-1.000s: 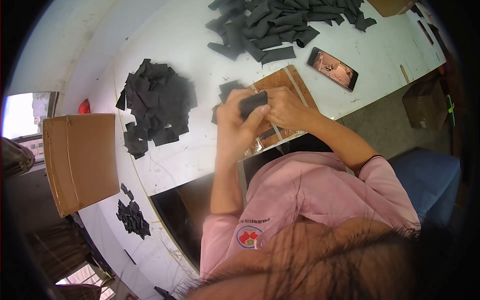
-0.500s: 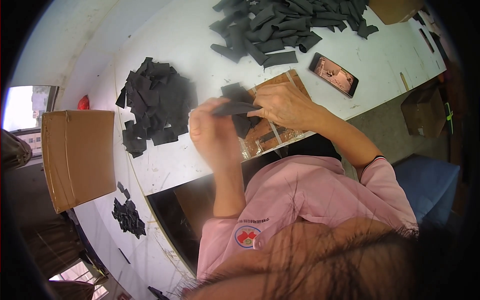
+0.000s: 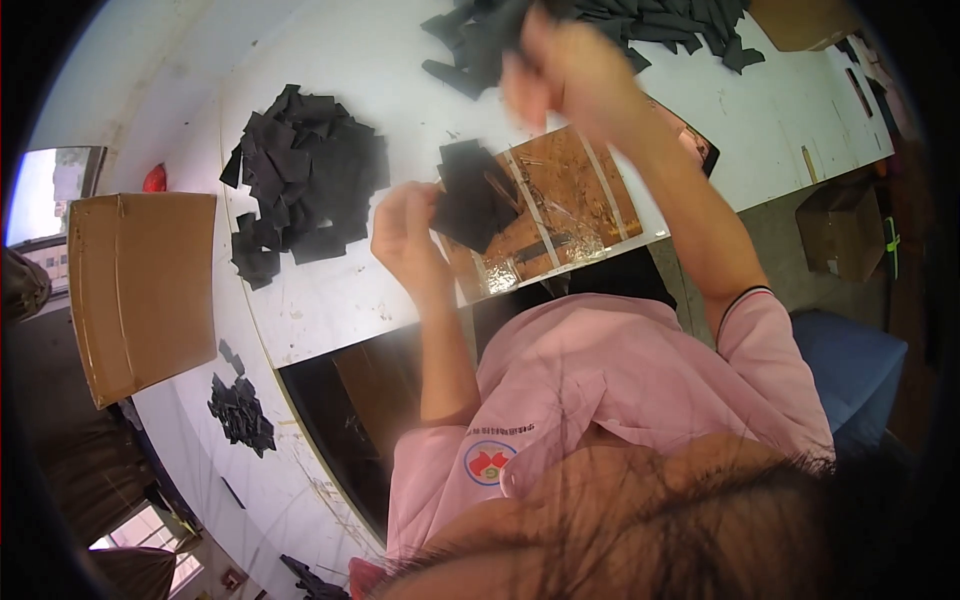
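Several flat black fabric pieces (image 3: pixel 474 200) lie overlapped on a taped brown cardboard sheet (image 3: pixel 590 190) at the table's front edge. My left hand (image 3: pixel 408 235) is at their left side, its fingers closed around the edge of a piece. Farther out, my right hand (image 3: pixel 575 75) reaches over the near side of a heap of folded, tube-like black fabric pieces (image 3: pixel 675 22). Motion smears its fingers, and whether they hold a piece is unclear. To the left of my left hand is a large pile of flat black pieces (image 3: pixel 315 180).
A phone (image 3: pixel 710 158) lies partly hidden behind my right forearm. Cardboard boxes stand at the left (image 3: pixel 145 290), far right corner (image 3: pixel 803 22) and on the floor at right (image 3: pixel 840 230). A smaller black pile (image 3: pixel 242 415) is on the left table.
My right hand has moved away from my left, out to the far heap. The folded black piece held between both hands is no longer there. My left hand has lowered to the flat pieces.
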{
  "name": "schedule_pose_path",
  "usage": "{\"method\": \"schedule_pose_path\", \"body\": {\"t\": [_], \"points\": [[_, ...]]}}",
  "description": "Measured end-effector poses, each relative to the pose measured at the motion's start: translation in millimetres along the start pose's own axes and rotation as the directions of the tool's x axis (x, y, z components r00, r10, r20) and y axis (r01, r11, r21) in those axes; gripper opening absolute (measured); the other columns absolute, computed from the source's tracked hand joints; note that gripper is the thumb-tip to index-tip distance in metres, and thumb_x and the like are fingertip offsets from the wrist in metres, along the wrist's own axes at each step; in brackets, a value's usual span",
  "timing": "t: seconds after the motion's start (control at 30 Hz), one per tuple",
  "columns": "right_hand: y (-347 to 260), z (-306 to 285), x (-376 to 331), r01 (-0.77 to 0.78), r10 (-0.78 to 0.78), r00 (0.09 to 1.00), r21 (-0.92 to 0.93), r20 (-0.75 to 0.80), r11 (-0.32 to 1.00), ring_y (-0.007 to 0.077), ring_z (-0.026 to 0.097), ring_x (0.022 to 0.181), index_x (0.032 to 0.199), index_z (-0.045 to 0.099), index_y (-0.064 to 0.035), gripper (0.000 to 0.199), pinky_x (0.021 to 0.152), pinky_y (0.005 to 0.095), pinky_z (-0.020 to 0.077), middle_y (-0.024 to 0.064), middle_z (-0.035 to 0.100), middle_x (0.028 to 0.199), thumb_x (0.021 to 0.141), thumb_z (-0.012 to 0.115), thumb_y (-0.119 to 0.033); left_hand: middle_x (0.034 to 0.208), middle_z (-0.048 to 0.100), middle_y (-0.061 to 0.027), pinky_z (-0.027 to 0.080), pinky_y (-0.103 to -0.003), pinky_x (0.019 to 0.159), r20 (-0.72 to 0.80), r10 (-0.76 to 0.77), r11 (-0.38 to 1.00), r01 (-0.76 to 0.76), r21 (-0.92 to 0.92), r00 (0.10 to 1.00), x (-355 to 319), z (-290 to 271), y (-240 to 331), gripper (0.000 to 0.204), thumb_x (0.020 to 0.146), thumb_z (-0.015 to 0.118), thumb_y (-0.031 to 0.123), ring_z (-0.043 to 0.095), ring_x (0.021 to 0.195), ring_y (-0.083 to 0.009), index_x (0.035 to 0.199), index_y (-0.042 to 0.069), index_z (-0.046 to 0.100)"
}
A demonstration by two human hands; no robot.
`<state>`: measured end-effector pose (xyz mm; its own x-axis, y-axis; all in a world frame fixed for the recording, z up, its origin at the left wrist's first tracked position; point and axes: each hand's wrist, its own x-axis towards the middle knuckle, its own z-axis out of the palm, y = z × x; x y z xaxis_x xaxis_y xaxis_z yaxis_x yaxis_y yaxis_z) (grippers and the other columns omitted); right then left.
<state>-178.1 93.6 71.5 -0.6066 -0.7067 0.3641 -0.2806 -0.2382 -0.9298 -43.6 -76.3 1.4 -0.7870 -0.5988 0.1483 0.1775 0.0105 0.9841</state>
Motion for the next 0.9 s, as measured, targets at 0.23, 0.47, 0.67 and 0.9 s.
{"method": "schedule_pose_path", "body": {"t": [0.23, 0.47, 0.67, 0.9], "points": [[32, 36, -61, -0.388, 0.416, 0.894, 0.177, -0.165, 0.904, 0.006, 0.041, 0.046, 0.076, 0.055, -0.0018, 0.046, 0.045, 0.0186, 0.0323, -0.0004, 0.047, 0.054, 0.088, 0.032, -0.041, 0.091, 0.055, -0.0203, 0.043, -0.031, 0.07, 0.074, 0.138, 0.422, -0.127, 0.897, 0.988, 16, -28, -89, 0.038, 0.067, 0.064, 0.013, 0.055, 0.079, -0.0269, 0.1, -0.003, 0.052], [-58, 70, -85, 0.268, -0.258, 0.963, 0.299, -0.071, 0.916, 0.0184, 0.053, 0.063, 0.082, 0.057, 0.0055, 0.021, 0.054, 0.0257, 0.0427, 0.0146, 0.055, 0.079, 0.08, 0.053, -0.015, 0.067, 0.056, -0.0108, 0.042, -0.03, 0.059, -0.023, 0.13, 0.786, -0.089, 0.612, 0.991, 22, -35, -83, 0.013, 0.067, 0.06, 0.01, 0.053, 0.061, -0.0193, 0.071, -0.002, 0.056], [-83, 98, -83, 0.501, -0.428, 0.864, 0.541, -0.265, 0.676, 0.0219, 0.054, 0.056, 0.065, 0.061, 0.0036, 0.007, 0.048, 0.0253, 0.0458, 0.0192, 0.059, 0.073, 0.07, 0.061, -0.002, 0.078, 0.058, -0.0081, 0.046, -0.023, 0.066, -0.081, -0.127, 0.991, 0.124, -0.048, 0.989, -4, -40, -37, 0.016, 0.073, 0.057, -0.006, 0.056, 0.068, -0.011, 0.088, -0.002, 0.051], [-67, 92, -106, 0.479, -0.488, 0.864, 0.493, -0.122, 0.726, 0.0228, 0.056, 0.058, 0.074, 0.059, 0.0095, 0.018, 0.052, 0.0284, 0.0439, 0.024, 0.057, 0.082, 0.077, 0.052, -0.007, 0.083, 0.059, -0.0076, 0.044, -0.022, 0.071, 0.18, -0.384, 0.868, 0.421, -0.264, 0.905, -45, -17, -12, 0.02, 0.074, 0.055, -0.007, 0.056, 0.074, -0.011, 0.092, 0.0, 0.051]]}}
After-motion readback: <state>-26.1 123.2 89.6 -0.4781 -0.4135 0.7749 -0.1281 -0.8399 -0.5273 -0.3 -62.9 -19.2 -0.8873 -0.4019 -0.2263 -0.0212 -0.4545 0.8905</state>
